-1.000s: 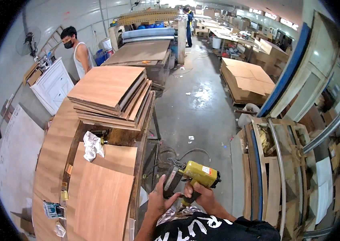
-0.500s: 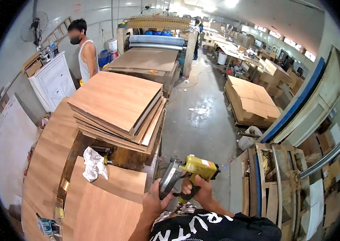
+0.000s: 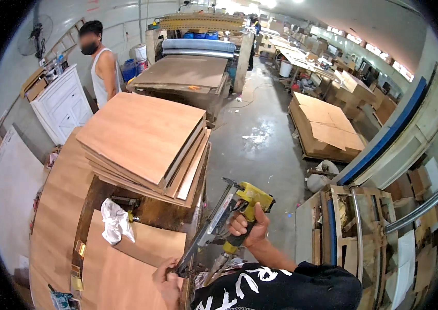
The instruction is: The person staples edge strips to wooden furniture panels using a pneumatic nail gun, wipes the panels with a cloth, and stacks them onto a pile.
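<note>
A yellow-green nail gun [image 3: 254, 195] with a hose at its handle's base is held in front of my body. My right hand [image 3: 252, 226] is wrapped round its dark grip. The long grey magazine [image 3: 209, 227] slants down to the left, drawn out from the tool. At its lower end, my left hand [image 3: 167, 281] has its fingers closed about the tip, next to light wood panels [image 3: 136, 274] on the bench. A crumpled white cloth [image 3: 117, 222] lies on the bench further left.
Stacked wood panels [image 3: 144, 137] rise beyond the bench. Small packets [image 3: 77, 281] and a teal-and-white item [image 3: 61, 298] lie at left. A person [image 3: 106, 72] stands behind the stack. A cardboard pile [image 3: 327, 129] sits across the floor, with a wooden rack [image 3: 356, 232] at right.
My left hand has moved down and left with the magazine's end, which now extends away from the nail gun. My right hand keeps its grip, and the gun has tilted more upright.
</note>
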Demonstrator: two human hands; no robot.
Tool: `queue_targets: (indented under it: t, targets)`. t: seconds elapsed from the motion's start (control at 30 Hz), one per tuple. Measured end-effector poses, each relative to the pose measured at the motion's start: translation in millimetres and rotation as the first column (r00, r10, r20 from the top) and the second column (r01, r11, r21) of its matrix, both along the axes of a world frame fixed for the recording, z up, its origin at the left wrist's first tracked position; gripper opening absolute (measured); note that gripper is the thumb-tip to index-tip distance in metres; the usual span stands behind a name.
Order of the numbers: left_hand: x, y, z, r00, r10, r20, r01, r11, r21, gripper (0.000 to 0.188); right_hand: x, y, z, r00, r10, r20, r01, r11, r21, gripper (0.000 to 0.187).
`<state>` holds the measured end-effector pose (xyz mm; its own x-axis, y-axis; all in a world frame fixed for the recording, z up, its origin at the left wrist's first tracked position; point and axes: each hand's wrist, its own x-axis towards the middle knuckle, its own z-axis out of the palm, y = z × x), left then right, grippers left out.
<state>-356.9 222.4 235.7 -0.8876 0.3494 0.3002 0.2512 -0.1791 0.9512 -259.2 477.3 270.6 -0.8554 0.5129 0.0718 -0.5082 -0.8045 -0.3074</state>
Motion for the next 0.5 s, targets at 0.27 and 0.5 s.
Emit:
queue_targets:
  t: [0.27,0.5]
  targets:
    - [-16,16,-3,0.943,0.219,0.252,-0.18,0.969,-0.167,0.025,9,31,-11,0.998,-0.014,-0.055,0.013,1.0,-0.013,0.064]
    - [-28,24,-10,0.948,0.246,0.202,-0.196,0.952,-0.235,0.031,13,39,-24,0.994,-0.01,-0.109,0.009,1.0,-0.016,0.067]
